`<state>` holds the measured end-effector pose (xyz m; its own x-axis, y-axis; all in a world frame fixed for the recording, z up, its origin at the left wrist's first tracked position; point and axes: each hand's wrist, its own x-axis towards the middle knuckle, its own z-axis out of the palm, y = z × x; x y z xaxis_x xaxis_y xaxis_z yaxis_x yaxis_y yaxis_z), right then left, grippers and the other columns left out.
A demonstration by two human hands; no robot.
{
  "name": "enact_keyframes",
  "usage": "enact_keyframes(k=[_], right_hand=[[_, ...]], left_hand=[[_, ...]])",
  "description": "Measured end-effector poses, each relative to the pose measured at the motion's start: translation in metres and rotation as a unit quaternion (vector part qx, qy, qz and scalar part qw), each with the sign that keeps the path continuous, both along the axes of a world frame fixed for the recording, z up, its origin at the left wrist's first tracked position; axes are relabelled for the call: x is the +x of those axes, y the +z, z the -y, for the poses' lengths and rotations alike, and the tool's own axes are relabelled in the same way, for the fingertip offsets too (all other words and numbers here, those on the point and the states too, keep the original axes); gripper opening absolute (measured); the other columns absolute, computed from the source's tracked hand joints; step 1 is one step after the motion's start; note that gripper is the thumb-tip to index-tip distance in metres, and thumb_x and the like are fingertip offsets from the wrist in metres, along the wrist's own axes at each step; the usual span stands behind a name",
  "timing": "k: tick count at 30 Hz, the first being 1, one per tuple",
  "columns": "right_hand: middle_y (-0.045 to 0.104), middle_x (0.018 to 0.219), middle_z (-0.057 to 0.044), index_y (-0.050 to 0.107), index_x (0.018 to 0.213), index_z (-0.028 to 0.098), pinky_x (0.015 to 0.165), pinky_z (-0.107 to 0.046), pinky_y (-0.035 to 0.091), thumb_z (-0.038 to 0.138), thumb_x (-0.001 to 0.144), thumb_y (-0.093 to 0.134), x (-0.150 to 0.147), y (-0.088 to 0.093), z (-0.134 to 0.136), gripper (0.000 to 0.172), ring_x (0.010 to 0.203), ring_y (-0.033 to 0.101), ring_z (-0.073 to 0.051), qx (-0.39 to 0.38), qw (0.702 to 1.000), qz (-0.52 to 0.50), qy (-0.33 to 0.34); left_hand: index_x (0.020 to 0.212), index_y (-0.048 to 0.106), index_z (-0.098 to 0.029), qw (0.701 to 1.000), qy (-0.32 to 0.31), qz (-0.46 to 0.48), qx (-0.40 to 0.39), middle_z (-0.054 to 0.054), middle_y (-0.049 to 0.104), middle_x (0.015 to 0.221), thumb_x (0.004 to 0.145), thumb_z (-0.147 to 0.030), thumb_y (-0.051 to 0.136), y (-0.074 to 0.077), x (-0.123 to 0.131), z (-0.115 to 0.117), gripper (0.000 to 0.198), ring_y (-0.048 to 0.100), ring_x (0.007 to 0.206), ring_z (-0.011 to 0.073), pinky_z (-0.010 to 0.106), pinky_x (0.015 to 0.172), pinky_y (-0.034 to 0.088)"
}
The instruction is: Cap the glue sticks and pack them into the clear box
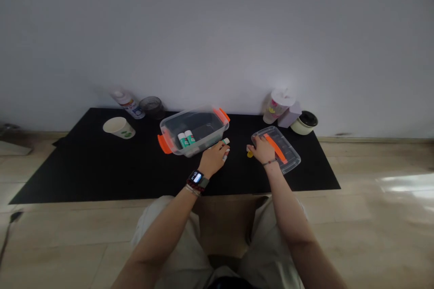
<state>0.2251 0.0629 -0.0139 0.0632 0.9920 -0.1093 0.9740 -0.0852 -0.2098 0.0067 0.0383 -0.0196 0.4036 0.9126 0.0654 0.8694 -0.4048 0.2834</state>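
A clear plastic box (pixel 210 141) with orange latches stands on the black table. Inside at its left end are two green glue sticks (pixel 186 139) with white caps. At the box's front right corner, my left hand (pixel 214 159) is closed around another green glue stick (pixel 225 141); a second white end shows below its fingers. Farther right, my right hand (pixel 262 149) reaches over the left part of the clear lid (pixel 288 146) with its orange handle. Its thumb and fingers close at a small yellow-and-white piece (pixel 250 154), partly hidden and too small to name.
To the left are a paper cup (pixel 117 127), a spray can (pixel 129 104) and a dark glass jar (pixel 152 107). At the back right stand a lidded tumbler (pixel 276 107), a pale box (pixel 290 115) and a cream pot (pixel 303 125). The wall borders the table's (pixel 111 171) back edge.
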Motion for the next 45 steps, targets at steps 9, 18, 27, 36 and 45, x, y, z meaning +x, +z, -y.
enact_keyframes(k=[9, 18, 27, 36, 45], right_hand=[[0.066, 0.12, -0.013, 0.067, 0.117, 0.019, 0.081, -0.03, 0.048, 0.037, 0.097, 0.058, -0.007, -0.02, -0.016, 0.029, 0.112, 0.063, -0.026, -0.075, 0.997, 0.023, 0.029], [0.067, 0.117, -0.01, 0.065, 0.119, 0.02, 0.082, -0.03, 0.047, 0.048, 0.099, 0.051, -0.008, -0.015, -0.017, 0.037, 0.109, 0.061, -0.023, 0.053, 0.998, -0.045, 0.007], [0.067, 0.112, -0.009, 0.065, 0.115, 0.019, 0.08, -0.028, 0.045, 0.049, 0.099, 0.051, -0.01, -0.004, -0.012, 0.037, 0.106, 0.061, -0.022, 0.088, 0.993, -0.084, 0.01], [0.067, 0.08, -0.002, 0.065, 0.091, 0.018, 0.067, -0.024, 0.042, 0.049, 0.093, 0.059, -0.014, 0.001, -0.008, 0.031, 0.073, 0.06, -0.014, 0.042, 0.964, -0.252, 0.074], [0.062, 0.07, 0.004, 0.057, 0.089, 0.02, 0.052, -0.022, 0.04, 0.063, 0.078, 0.065, -0.014, -0.004, -0.003, 0.046, 0.058, 0.057, -0.01, -0.024, 0.866, -0.499, 0.026]], left_hand=[[0.138, 0.052, -0.021, 0.998, 0.038, -0.058, -0.011, 0.011, 0.051, 0.145, 0.1, -0.02, 0.038, -0.013, 0.006, -0.018, 0.04, 0.063, 0.111, 0.0244, 0.033, 0.075, 0.054], [0.14, 0.049, -0.012, 0.988, 0.079, -0.126, -0.041, 0.018, 0.062, 0.12, 0.1, -0.013, 0.032, -0.018, 0.008, -0.025, 0.043, 0.067, 0.103, 0.0285, 0.037, 0.075, 0.055], [0.136, 0.052, -0.01, 0.987, 0.088, -0.125, -0.047, 0.021, 0.064, 0.116, 0.1, -0.013, 0.031, -0.011, 0.016, -0.029, 0.043, 0.065, 0.108, 0.0301, 0.037, 0.079, 0.055], [0.142, 0.048, -0.011, 0.992, 0.078, -0.092, -0.033, 0.022, 0.063, 0.122, 0.099, -0.012, 0.033, -0.005, 0.019, -0.023, 0.046, 0.061, 0.112, 0.0312, 0.039, 0.08, 0.054], [0.129, 0.063, -0.011, 0.915, 0.099, 0.338, -0.196, 0.014, 0.07, 0.121, 0.093, -0.028, 0.06, 0.012, 0.004, -0.012, 0.04, 0.063, 0.108, 0.0267, 0.04, 0.096, 0.049]])
